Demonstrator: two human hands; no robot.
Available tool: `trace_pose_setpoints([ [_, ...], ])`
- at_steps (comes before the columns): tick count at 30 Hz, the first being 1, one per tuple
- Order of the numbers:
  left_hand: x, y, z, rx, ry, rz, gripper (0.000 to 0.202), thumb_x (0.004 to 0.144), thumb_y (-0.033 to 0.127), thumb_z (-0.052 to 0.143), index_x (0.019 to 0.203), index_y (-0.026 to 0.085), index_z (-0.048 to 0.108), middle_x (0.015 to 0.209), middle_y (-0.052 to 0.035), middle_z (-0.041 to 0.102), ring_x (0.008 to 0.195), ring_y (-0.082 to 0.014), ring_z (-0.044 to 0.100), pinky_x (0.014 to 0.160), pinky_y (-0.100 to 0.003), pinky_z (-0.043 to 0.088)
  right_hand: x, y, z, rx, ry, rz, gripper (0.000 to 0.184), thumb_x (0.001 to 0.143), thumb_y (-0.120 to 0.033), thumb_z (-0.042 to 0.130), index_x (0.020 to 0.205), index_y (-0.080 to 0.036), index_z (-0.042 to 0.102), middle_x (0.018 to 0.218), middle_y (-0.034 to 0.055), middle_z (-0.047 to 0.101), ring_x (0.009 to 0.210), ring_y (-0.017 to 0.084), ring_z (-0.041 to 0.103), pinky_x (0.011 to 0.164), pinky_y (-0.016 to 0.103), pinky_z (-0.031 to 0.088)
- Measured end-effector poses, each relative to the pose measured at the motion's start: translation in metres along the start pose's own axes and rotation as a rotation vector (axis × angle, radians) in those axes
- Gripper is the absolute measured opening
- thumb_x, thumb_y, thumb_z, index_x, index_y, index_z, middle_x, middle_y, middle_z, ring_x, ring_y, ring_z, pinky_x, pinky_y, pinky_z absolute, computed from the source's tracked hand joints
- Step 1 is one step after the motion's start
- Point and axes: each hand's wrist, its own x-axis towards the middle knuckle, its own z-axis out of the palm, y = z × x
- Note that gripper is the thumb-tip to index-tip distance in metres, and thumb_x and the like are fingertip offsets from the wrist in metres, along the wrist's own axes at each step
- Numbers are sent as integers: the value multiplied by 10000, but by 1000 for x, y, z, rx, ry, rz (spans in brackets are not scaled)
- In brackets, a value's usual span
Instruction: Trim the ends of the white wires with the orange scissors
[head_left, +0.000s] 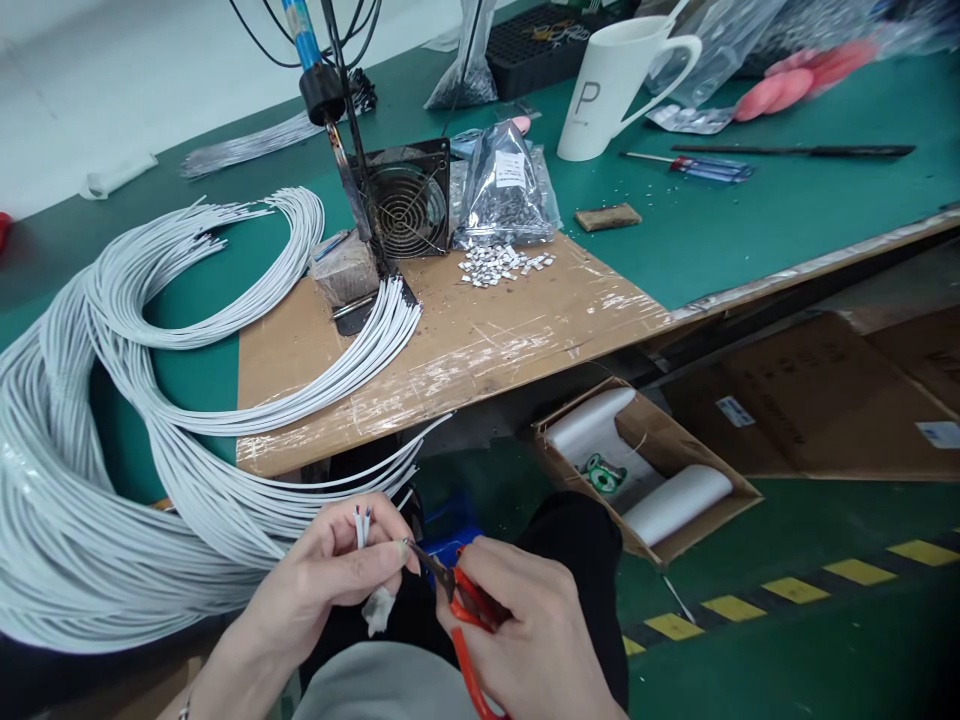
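A green workbench [750,230] carries a brown board [480,345] at its front edge, with a great coil of white cable [52,460] sprawling left of the board, some strands drooping past its near edge. In front of that same edge, lower than the board and over the seated worker's lap, two bare hands meet. The right hand [529,620], farther right along the board's edge, grips a pair of red-handled scissors [447,580], fingers wrapped about the handles. The left hand [322,575], nearer the board's left corner, pinches white cable ends [361,528] with coloured tips pointing up toward the board; whether they join the coil is hidden. The scissors lie aslant, handles away from the board, blades angled toward it and to the left hand's fingertips. The cable ends stand just left of the blade tips, nearly upright, far closer to the left hand; what lies between the blades cannot be told. A white scrap [378,610] hangs under the left fingers, on the side away from the board.
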Motion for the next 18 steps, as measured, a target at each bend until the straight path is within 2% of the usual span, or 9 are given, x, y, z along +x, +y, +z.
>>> trace_pose_setpoints([
  [6, 0, -3, -2, 35, -12, 33, 401, 732, 529, 904, 791, 152, 779, 611, -16, 622, 493, -61, 333, 470, -225, 129, -1, -3, -2, -1, -28, 15, 339, 770, -60, 475, 722, -232, 187, 569, -63, 332, 504, 89, 296, 473, 240, 239],
  [11, 0, -7, 0, 37, -4, 89, 358, 747, 491, 905, 787, 157, 785, 641, -26, 649, 535, -84, 424, 504, -212, 233, -2, -3, -6, -50, -89, 34, 311, 772, -75, 476, 706, -233, 216, 566, -51, 402, 496, 93, 354, 467, 240, 254],
  [14, 1, -10, 1, 11, -9, 126, 318, 767, 452, 903, 805, 159, 781, 676, -35, 676, 579, -102, 477, 540, -207, 310, -2, -1, -11, -84, -92, 33, 331, 769, -77, 486, 707, -233, 200, 558, -56, 398, 486, 88, 339, 457, 241, 246],
  [18, 2, -13, 0, 45, -28, 150, 316, 794, 461, 883, 819, 166, 771, 627, -1, 601, 588, -110, 462, 549, -210, 323, -5, 0, -10, -101, -89, 6, 349, 753, -69, 498, 707, -233, 194, 551, -71, 357, 477, 80, 300, 452, 238, 240],
])
